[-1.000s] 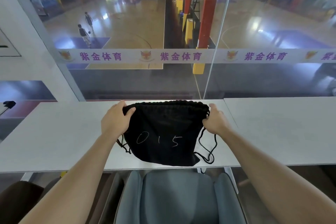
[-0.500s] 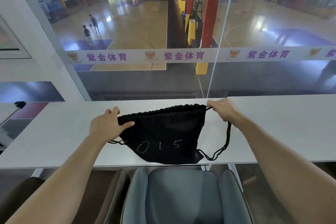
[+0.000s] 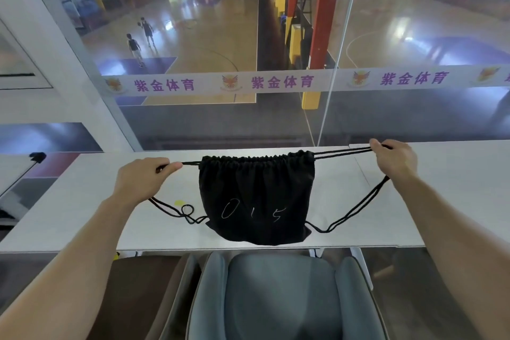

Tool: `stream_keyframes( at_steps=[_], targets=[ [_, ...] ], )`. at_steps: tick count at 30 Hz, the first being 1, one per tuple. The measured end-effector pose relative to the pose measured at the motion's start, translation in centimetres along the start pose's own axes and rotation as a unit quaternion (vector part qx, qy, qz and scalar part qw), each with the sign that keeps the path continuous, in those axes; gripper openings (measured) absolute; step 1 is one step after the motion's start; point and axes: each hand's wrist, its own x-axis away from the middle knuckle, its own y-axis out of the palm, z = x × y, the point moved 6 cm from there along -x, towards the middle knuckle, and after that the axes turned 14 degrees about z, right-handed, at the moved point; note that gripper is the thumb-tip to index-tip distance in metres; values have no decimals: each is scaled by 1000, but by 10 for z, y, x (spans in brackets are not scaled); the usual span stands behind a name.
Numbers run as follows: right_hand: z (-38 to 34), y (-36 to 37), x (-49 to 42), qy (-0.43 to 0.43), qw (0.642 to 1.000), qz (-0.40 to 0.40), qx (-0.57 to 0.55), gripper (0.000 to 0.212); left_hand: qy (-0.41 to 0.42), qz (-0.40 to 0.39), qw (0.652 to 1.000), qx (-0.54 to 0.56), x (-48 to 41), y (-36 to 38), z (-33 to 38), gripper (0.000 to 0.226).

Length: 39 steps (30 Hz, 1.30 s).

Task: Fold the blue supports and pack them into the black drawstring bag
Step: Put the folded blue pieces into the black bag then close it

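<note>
The black drawstring bag (image 3: 256, 196), marked "015" in white, lies on the white table (image 3: 82, 201) with its mouth gathered tight at the far edge. My left hand (image 3: 140, 179) pinches the left drawstring a short way out from the bag's top corner. My right hand (image 3: 394, 159) grips the right drawstring cords (image 3: 342, 152), stretched taut away from the bag. Loops of cord trail from both hands down to the bag's lower corners. No blue supports are visible.
A grey padded chair (image 3: 278, 295) stands under the table's near edge, with a brown seat (image 3: 138, 284) to its left. A glass wall (image 3: 248, 107) rises right behind the table. A small yellow scrap (image 3: 179, 202) lies near the left cord.
Both hands moved outward from the bag's top corners along the drawstrings, pulling the cords taut. The bag's mouth went from spread wide to bunched narrow.
</note>
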Motion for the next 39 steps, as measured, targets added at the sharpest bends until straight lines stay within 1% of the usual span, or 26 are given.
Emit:
stream_keyframes(
  at_steps=[2,4,6,8,10,11,13,14,15,17,18,19,21,24,26,27,29,30,32,33,36,39],
  targets=[
    [12,11,8,11,998,-40,48,40,-39,-20,997,66,1,2,9,59],
    [23,38,28,9,986,-132,103,24,-58,-23,986,156,3,6,30,40],
    [22,76,56,-16,965,-240,105,39,-69,-23,967,242,5,13,56,32],
    [-2,100,98,-53,941,-330,57,48,-82,-39,949,301,4,18,79,28],
    [-32,107,134,-94,923,-373,27,61,-90,-58,939,327,4,24,91,26],
    [-39,110,143,-97,923,-373,17,71,-101,-69,934,336,6,27,94,26],
    [-40,110,141,-59,938,-341,-22,87,-132,-87,927,339,9,30,92,27],
    [-39,109,135,-40,947,-316,-36,86,-144,-96,927,331,11,32,90,29],
    [-40,107,129,-35,955,-290,-48,79,-150,-108,930,318,14,33,87,32],
    [-46,99,119,-32,964,-256,-70,62,-145,-131,939,282,19,35,81,49],
    [-51,96,116,-37,964,-248,-84,61,-132,-137,945,266,22,37,79,58],
    [-55,95,114,-46,964,-247,-90,63,-119,-137,950,254,23,38,78,62],
    [-66,96,114,-80,958,-264,-77,59,-108,-131,951,257,23,39,76,56],
    [-80,96,112,-146,949,-280,1,46,-127,-120,942,285,20,38,75,46],
    [-83,97,109,-161,944,-287,38,43,-133,-107,946,274,21,36,72,43],
    [-83,96,108,-168,942,-286,55,45,-139,-104,948,268,22,36,72,42],
    [-84,91,110,-199,936,-271,105,57,-167,-92,944,270,24,35,70,40],
    [-84,88,112,-208,934,-265,117,62,-179,-81,942,272,25,34,69,43],
    [-87,78,112,-202,943,-246,100,64,-183,-61,941,279,26,28,70,57],
    [-88,73,110,-187,951,-234,80,66,-190,-55,935,294,25,26,69,58],
    [-88,62,105,-133,968,-212,13,67,-235,-38,898,369,21,20,66,49],
    [-90,48,100,-138,973,-185,-8,59,-240,-12,890,387,14,12,62,48]
  ],
)
